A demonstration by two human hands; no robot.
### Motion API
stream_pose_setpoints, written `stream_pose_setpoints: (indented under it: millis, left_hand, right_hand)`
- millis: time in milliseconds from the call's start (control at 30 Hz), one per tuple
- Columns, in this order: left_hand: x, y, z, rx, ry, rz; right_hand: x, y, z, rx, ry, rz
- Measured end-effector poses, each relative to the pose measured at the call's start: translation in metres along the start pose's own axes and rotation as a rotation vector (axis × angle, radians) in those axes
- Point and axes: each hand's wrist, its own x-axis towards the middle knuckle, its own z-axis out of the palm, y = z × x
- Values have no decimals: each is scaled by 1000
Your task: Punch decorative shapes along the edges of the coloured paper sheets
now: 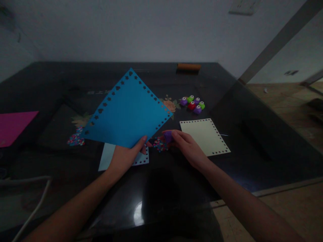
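My left hand [130,153] grips a blue sheet of paper [128,112] by its near edge, thumb on top. Small punched shapes line several of the sheet's edges, and it is held tilted above the table. In my right hand [185,144] is a purple craft punch [168,136], pinched between thumb and fingers, a little right of the sheet. Beneath and between the hands lies a pile of coloured paper bits [160,144]. A pale blue punched sheet [107,156] lies partly hidden under my left hand. Beside my right hand rests a cream punched sheet [205,136].
Several purple, green and red craft punches [192,105] stand together on the dark glossy table [151,208]. A brown roll [188,67] lies near the wall. To the left are a pink sheet [16,129], another pile of paper bits [76,138] and a white cable [37,205].
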Motion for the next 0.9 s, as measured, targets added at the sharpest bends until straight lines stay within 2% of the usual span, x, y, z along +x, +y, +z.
stream_pose_setpoints:
  millis: [267, 667, 900]
  left_hand:
    - [1, -3, 0, -13, -20, -7]
    - [-1, 0, 0, -17, -9, -9]
    - [0, 0, 0, -18, -9, -22]
  right_hand:
    - [3, 3, -1, 22, -1, 9]
    - [5, -4, -7, -402, 33, -166]
    - [6, -2, -6, -594, -20, -237]
